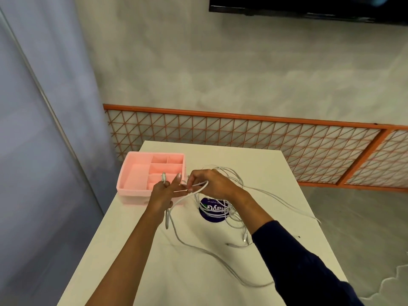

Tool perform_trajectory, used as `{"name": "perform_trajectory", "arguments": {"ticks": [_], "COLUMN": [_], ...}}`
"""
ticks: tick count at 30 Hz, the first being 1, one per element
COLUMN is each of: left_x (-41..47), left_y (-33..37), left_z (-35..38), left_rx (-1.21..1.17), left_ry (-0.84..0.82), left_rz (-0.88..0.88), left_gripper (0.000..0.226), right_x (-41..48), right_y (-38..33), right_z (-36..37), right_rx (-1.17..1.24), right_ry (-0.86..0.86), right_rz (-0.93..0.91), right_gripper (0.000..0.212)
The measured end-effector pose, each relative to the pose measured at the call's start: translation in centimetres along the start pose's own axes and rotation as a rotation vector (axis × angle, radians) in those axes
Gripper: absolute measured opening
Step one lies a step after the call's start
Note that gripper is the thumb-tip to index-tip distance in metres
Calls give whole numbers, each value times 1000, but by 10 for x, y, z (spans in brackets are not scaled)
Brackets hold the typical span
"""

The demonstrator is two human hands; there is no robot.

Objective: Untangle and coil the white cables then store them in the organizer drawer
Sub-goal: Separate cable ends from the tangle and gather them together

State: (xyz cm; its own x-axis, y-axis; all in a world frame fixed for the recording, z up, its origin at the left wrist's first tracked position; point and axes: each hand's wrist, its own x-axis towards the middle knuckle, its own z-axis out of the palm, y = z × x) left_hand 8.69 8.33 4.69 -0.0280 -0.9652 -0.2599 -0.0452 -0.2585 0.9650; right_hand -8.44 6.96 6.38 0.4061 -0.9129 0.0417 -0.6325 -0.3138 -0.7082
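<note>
L hand point(162, 195) grip pinches cable point(163, 177) plug-end; R hand point(212, 184) grip pinches same cable just beside (tangle point(223, 212) under R wrist).

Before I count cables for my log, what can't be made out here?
Head view.
Number of white cables: the tangle overlaps itself.
Print on the round sticker: cables cross it.
Near compartments of the pink organizer: the left hand covers them.
The wall screen: cut off by the top edge.

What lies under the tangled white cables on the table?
A round dark blue sticker on the white table; the cables cross it, covering part of its lettering.
</note>
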Motion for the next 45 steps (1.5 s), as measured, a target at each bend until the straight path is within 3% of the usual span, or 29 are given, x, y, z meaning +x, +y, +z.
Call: {"name": "perform_trajectory", "arguments": {"ticks": [2, 6, 11, 15, 18, 21, 24, 27, 29, 34, 39, 43, 45], "left_x": [2, 5, -1, -7, -13, -23, -32, -38, -40, -36, -23, -15, -13], "left_y": [0, -4, 2, 13, 18, 25, 34, 42, 49, 49, 31, 22, 19], "left_z": [0, -5, -8, -6, -8, -13, -18, -24, -29, -45, -48, -46, -45], "left_rx": [-24, -76, 24, 163, 228, 239, 244, 200, 115, 43, -34, 3, 13], "left_ry": [42, 24, -111, -221, -311, -390, -426, -407, -356, -261, -159, -76, -47], "left_rz": [-14, -23, 71, 218, 288, 328, 388, 416, 426, 423, 345, 279, 260], "left_gripper": [35, 48, 40, 29, 14, 17, 27, 14, 9, 48, 38, 38, 38], "right_x": [-2, -5, -9, -2, 6, 16, 20, 16, 11, 7, 9, 14, 18], "right_y": [-3, 10, 46, 61, 62, 59, 60, 66, 73, 82, 77, 68, 53], "right_z": [2, -4, -8, 9, 20, 24, 28, 30, 31, 29, 6, -18, -38], "right_rx": [24, 207, 6, 22, 51, 90, 22, 11, -29, -68, -245, -186, 63], "right_ry": [-101, -254, -46, 3, 120, 197, 216, 228, 204, 238, 256, 484, 682], "right_rz": [-3, 202, 543, 645, 639, 596, 554, 568, 606, 646, 655, 461, 390], "right_gripper": [16, 29, 20, 27, 48, 62, 49, 21, 14, 18, 34, 29, 28]}}
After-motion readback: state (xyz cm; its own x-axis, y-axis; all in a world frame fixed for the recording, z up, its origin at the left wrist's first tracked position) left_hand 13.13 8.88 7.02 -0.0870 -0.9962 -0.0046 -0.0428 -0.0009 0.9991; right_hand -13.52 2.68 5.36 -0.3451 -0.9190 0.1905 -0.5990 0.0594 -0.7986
